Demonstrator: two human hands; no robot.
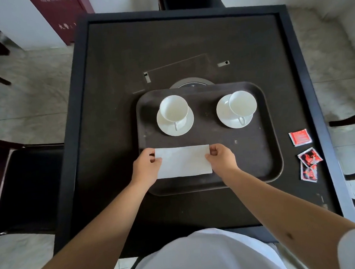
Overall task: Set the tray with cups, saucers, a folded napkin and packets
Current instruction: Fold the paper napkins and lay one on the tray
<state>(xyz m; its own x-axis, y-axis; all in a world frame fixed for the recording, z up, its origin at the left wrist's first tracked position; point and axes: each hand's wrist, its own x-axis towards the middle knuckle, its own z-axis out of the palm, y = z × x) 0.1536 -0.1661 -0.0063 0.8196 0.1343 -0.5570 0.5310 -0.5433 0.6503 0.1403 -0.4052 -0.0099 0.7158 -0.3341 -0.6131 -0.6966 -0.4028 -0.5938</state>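
A dark brown tray [263, 160] lies on the dark table [112, 109]. At its far side stand two white cups, the left cup [173, 108] on a white saucer [168, 127] and the right cup [242, 103] on another saucer [224, 112], both handles toward me. A white napkin [183, 161], folded to a rectangle, lies on the tray's near part. My left hand [146, 166] pinches its left edge and my right hand [221, 157] pinches its right edge. Three red packets lie on the table right of the tray: one [300, 137] farther, two [309, 157] [309, 173] nearer.
A round dark disc [191, 84] peeks out behind the tray, with a rectangular panel outline in the tabletop beyond it. Dark chairs stand at the left [28, 185], far side and right [354, 121]. A dark red sign [63, 14] leans at the far left.
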